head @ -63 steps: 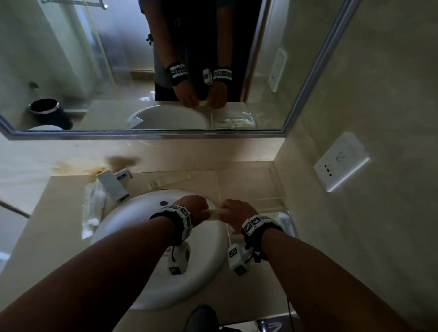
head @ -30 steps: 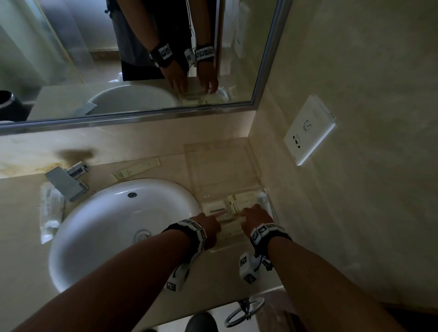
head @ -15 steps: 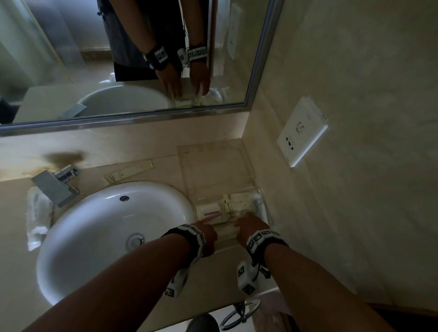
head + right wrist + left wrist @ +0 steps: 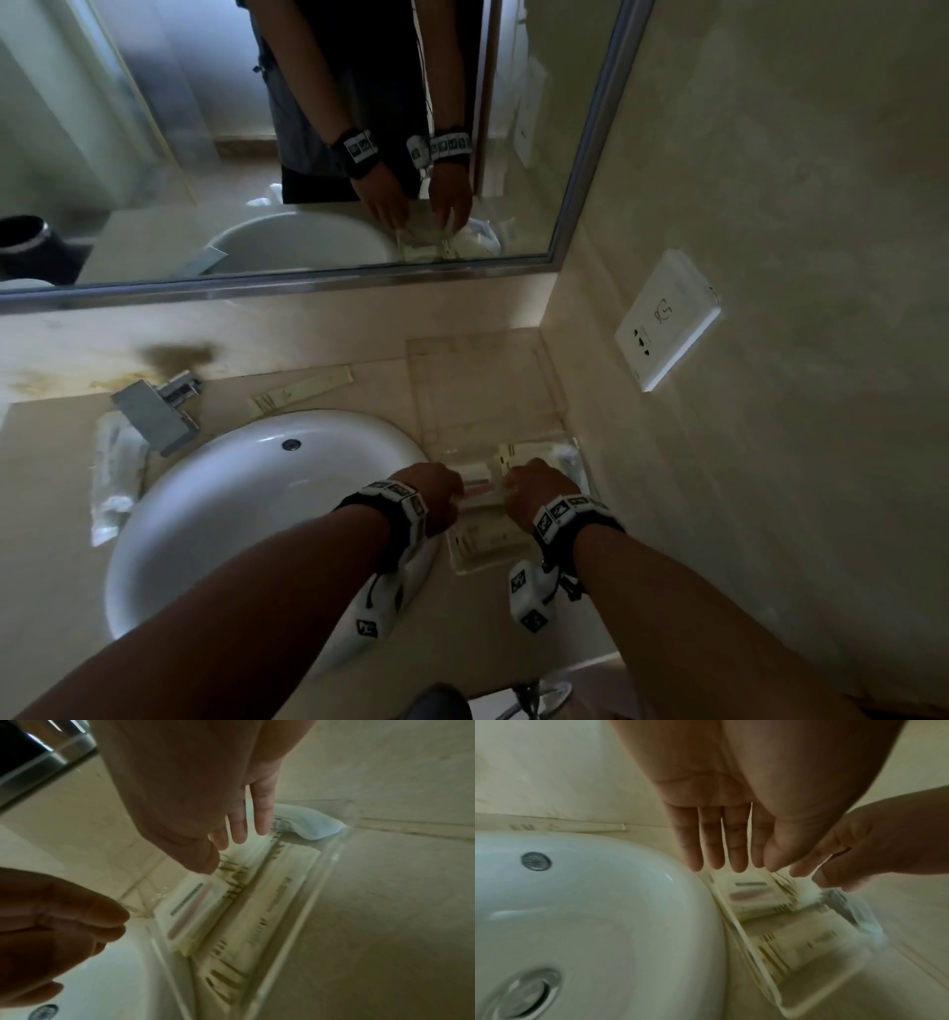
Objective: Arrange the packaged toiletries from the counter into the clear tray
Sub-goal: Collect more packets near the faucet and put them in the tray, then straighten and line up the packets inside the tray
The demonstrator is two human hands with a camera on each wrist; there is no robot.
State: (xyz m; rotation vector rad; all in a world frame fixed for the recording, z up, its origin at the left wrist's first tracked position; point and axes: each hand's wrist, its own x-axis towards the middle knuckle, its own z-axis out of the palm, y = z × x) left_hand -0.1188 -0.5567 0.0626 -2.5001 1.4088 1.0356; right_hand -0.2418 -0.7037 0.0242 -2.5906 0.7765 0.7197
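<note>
Head view: both hands sit over the clear tray (image 4: 464,562) at the counter's right corner, beside the sink (image 4: 246,493). Left hand (image 4: 436,493) & right hand (image 4: 536,493) flank a pink-striped packet (image 4: 480,488); more cream packets (image 4: 518,455) lie inside. One long packet (image 4: 300,390) remains on the counter behind the sink, another wrapped item (image 4: 113,478) left of the faucet (image 4: 154,413).

Left wrist: left-hand fingers (image 4: 716,841) straight, together, holding nothing, tips just above the tray's far end.

Right wrist: right-hand fingers (image 4: 262,811) extended, relaxed, thumb tip at the striped packet's end; contact can't be told.
</note>
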